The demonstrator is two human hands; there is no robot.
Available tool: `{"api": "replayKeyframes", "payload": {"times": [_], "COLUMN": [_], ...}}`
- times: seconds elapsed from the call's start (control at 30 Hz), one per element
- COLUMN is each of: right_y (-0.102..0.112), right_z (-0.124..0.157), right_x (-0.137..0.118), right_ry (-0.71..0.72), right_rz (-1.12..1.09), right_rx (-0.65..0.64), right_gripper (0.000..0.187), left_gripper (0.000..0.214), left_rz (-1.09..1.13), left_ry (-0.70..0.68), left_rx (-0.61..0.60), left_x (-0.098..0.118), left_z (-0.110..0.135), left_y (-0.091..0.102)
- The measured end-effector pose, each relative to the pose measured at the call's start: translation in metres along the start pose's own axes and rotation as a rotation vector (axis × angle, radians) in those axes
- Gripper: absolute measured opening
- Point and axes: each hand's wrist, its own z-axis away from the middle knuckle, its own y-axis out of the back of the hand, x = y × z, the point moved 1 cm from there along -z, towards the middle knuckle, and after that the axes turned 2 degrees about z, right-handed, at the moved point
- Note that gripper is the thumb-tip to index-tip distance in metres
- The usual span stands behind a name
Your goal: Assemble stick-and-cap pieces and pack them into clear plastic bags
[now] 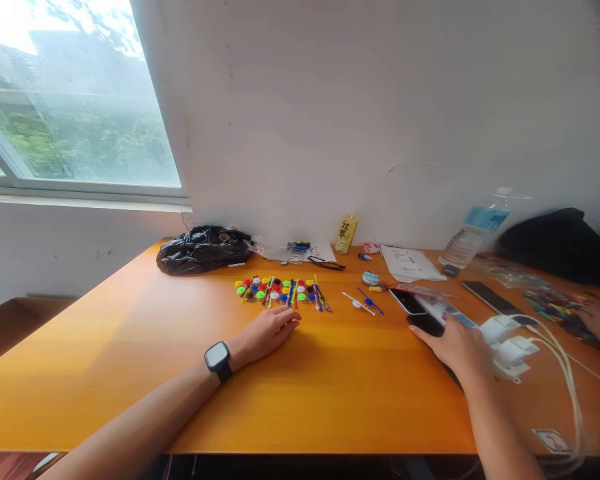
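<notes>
Your left hand [265, 331] lies loose; one nudge could scatter those colored pieces [287, 285]. Can't tell if your right hand [459, 350] grips anything.

Daylight from window [80, 120] — glaring, blurred right edge

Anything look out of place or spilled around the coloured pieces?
Nothing looks spilled or damaged. One white stick and one blue stick lie apart, right of the main cluster of coloured pieces, so they look slightly stray.

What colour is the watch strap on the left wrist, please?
The strap is black, in the head view.
</notes>
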Motion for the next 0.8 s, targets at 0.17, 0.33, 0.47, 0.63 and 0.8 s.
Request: {"api": "replayKeyframes", "payload": {"times": [0.17,0.33,0.47,0.63,0.8], "right_y": [-0.001,-0.001,0.002,0.001,-0.001], "right_z": [0.000,0.001,0.004,0.002,0.001], "right_x": [0.001,0.000,-0.002,-0.002,-0.001], "right_ry": [0.047,0.047,0.037,0.016,0.013], "right_rz": [0.048,0.072,0.073,0.020,0.018], "right_rx": [0.039,0.022,0.006,0.008,0.024], "right_gripper": [0.079,0.070,0.070,0.080,0.081], "left_gripper": [0.026,0.027,0.029,0.031,0.038], "left_rz": [-0.055,-0.154,-0.172,-0.199,-0.200], "left_ry": [-0.004,0.058,0.072,0.064,0.004], "left_rx": [-0.005,-0.034,-0.067,-0.072,-0.092], "left_x": [0.001,0.005,0.006,0.007,0.014], "left_z": [0.001,0.001,0.003,0.003,0.003], "left_y": [0.001,0.005,0.004,0.004,0.010]}}
